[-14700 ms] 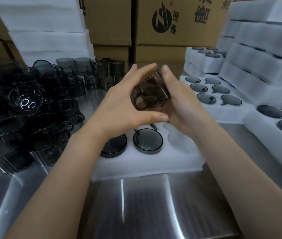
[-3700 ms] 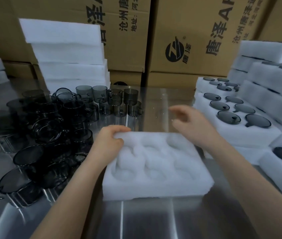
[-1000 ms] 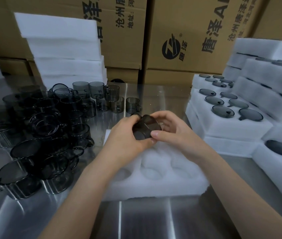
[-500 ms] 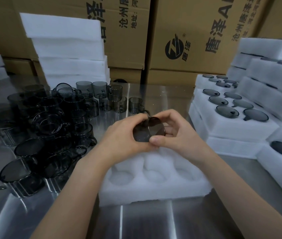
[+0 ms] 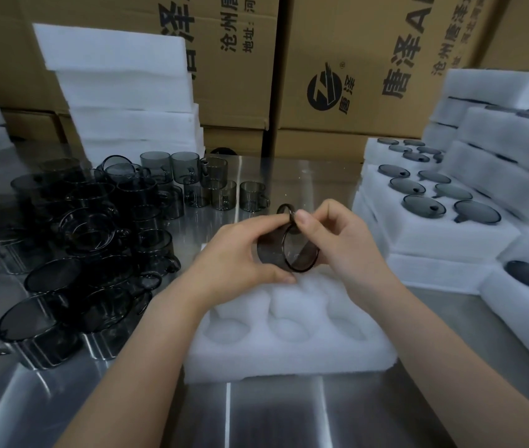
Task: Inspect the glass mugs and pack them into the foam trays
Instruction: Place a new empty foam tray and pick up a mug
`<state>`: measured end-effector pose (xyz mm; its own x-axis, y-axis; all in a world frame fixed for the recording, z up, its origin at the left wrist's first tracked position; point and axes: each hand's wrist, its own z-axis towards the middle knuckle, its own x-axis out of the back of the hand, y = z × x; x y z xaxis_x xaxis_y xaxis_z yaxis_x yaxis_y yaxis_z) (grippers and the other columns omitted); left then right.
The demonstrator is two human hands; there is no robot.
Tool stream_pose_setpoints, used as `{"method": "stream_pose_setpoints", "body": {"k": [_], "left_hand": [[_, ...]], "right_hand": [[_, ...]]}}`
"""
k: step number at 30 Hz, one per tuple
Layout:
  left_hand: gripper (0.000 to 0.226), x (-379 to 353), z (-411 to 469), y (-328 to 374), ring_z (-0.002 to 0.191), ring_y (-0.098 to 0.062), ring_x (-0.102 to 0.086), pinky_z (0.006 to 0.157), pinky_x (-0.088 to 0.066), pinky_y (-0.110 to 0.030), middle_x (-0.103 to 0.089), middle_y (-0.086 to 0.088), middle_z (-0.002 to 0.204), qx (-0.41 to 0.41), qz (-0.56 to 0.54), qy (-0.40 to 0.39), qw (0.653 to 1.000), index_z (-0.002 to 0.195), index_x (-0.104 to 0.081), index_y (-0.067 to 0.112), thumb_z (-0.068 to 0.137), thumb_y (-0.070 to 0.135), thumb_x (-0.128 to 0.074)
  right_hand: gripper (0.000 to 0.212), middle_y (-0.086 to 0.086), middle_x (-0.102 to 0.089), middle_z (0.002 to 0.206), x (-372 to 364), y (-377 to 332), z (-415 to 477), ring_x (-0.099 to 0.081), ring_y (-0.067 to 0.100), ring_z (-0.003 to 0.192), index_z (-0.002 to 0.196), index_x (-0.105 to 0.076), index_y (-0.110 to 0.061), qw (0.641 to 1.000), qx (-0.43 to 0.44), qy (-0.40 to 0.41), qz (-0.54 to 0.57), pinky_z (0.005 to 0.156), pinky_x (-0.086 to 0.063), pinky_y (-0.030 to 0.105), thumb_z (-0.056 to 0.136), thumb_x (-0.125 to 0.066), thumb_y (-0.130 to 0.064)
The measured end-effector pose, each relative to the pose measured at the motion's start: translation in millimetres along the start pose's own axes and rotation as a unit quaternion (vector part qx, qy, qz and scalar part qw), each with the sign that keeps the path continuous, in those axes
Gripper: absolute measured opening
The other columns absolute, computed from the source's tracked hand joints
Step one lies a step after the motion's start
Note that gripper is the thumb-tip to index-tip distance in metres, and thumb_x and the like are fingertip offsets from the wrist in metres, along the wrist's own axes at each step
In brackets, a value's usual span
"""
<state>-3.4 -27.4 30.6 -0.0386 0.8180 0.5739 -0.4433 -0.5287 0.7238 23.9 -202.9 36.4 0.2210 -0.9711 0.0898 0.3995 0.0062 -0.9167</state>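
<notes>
One view only, head-worn and wide-angle. We look forward and steeply down across the steel table, with both forearms entering from the bottom edge. The left hand and right hand hold a glass mug near frame centre, close to the lens, above the foam tray. Loose glass mugs lie left, packed foam trays right, and cardboard boxes close the far side. Frame edges look blurred.

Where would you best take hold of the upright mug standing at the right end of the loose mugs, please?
By its handle, coming from the right: the mug stands upright with the handle sticking out toward open table, while other mugs crowd its left side.
</notes>
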Motion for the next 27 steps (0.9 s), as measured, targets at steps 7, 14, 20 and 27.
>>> {"method": "stream_pose_setpoints", "body": {"k": [7,14,20,27], "left_hand": [[0.068,2.1,0.5,-2.1,0.109,-0.004,-0.063,0.099,-0.047,-0.022,-0.07,0.012,0.113,0.012,-0.097,0.009,0.995,0.121,-0.063,0.03,0.06,0.017,-0.091],[0.061,1.3,-2.5,1.0,0.108,-0.003,-0.064,0.095,-0.047,-0.019,-0.071,0.012,0.11,-0.001,-0.119,0.028,0.993,0.114,-0.065,0.03,0.062,0.014,-0.09],[0.07,-3.4,-5.5,7.4,0.101,0.009,-0.06,0.089,-0.045,-0.013,-0.067,0.029,0.101,0.009,-0.007,0.034,0.999,0.114,-0.062,0.042,0.051,0.039,-0.091],[0.07,-5.8,-7.7,16.0,0.108,-0.003,-0.05,0.094,-0.046,-0.028,-0.047,0.013,0.119,-0.035,0.05,0.058,0.996,0.128,-0.06,0.034,0.065,0.015,-0.087]], "right_hand": [[0.012,0.009,-0.072,0.087,19.9,-3.4,-2.4,-0.068,0.023,0.07,0.09,-0.073,-0.018,0.982,-0.087,-0.107,0.13,0.06,-0.056,0.027,0.083,-0.063,-0.022],[0.035,0.001,-0.071,0.103,21.5,-3.8,-1.6,-0.07,0.026,0.074,0.097,-0.068,-0.02,0.973,-0.082,-0.164,0.142,0.064,-0.057,0.028,0.067,-0.08,-0.006],[0.056,0.0,-0.062,0.097,3.2,-5.1,-8.0,-0.067,0.018,0.056,0.087,-0.05,-0.022,0.996,-0.049,-0.061,-0.034,0.047,-0.051,0.028,0.052,-0.089,-0.04],[0.024,-0.002,-0.057,0.085,-4.7,-5.0,-11.1,-0.065,0.012,0.066,0.079,-0.05,-0.024,0.999,-0.027,0.01,-0.037,0.042,-0.049,0.028,0.076,-0.068,-0.04]]}}
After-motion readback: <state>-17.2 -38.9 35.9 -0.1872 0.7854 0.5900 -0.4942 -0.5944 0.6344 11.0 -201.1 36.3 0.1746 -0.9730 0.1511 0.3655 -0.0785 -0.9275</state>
